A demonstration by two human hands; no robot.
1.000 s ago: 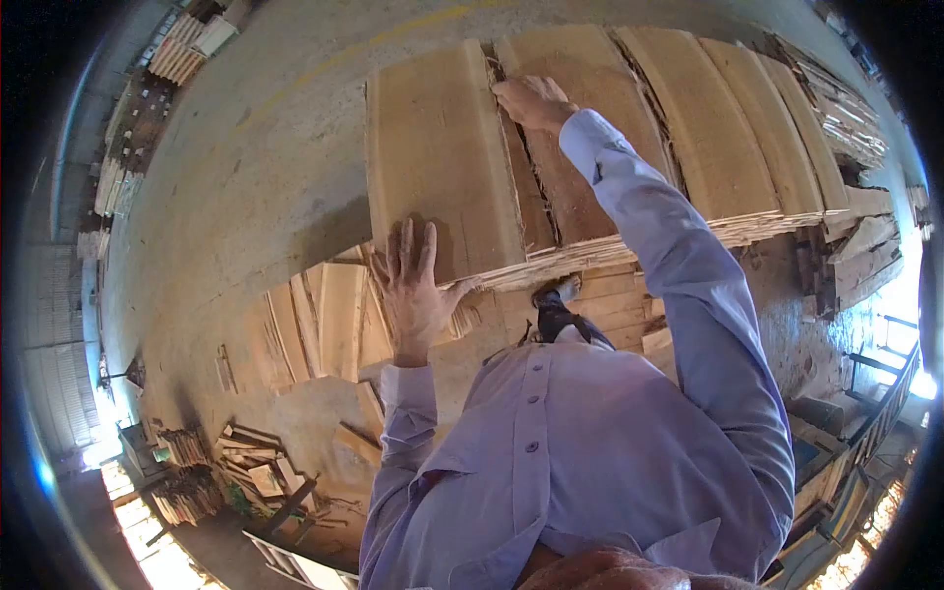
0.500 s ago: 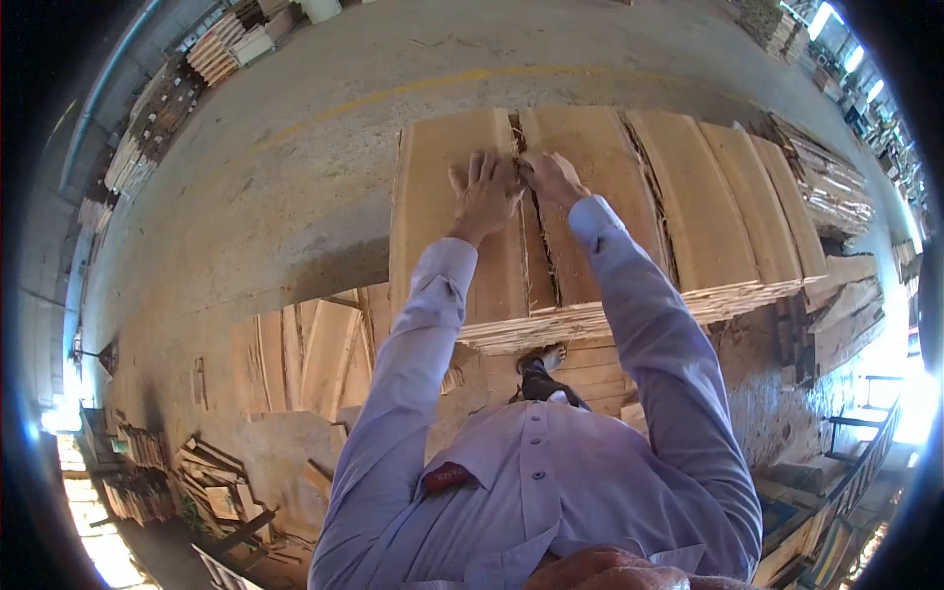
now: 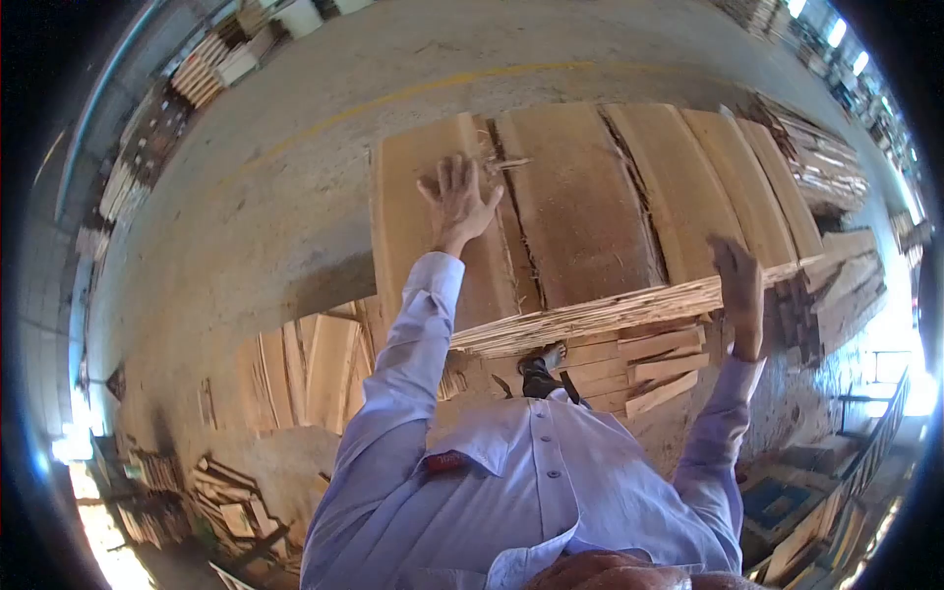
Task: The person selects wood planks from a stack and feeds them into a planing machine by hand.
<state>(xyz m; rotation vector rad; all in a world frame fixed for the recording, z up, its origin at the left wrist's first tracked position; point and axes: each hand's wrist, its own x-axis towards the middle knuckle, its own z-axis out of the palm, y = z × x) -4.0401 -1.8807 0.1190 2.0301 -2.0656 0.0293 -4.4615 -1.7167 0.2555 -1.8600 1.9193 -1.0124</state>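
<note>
A stack of wide, rough-edged wooden boards [image 3: 580, 226] lies in front of me, with dark bark edges between the boards of the top layer. My left hand [image 3: 459, 205] is over the leftmost board [image 3: 418, 167], palm down, fingers spread and holding nothing. Just right of its fingers, a pale splinter of wood [image 3: 508, 164] crosses the gap between two boards. My right hand [image 3: 739, 290] is at the near right edge of the stack, its stretched fingers somewhat blurred and nothing visible in them.
More boards [image 3: 324, 364] lie lower left of the stack, with scrap wood [image 3: 236, 511] beyond. Slabs [image 3: 846, 280] and another plank pile [image 3: 811, 152] stand to the right. Short planks [image 3: 664, 369] lie near my foot [image 3: 543, 362]. A yellow line [image 3: 423, 87] crosses the floor.
My right hand has left the gap between the boards and swung right and back toward me. My left hand has shifted slightly left. The splinter now shows across the gap.
</note>
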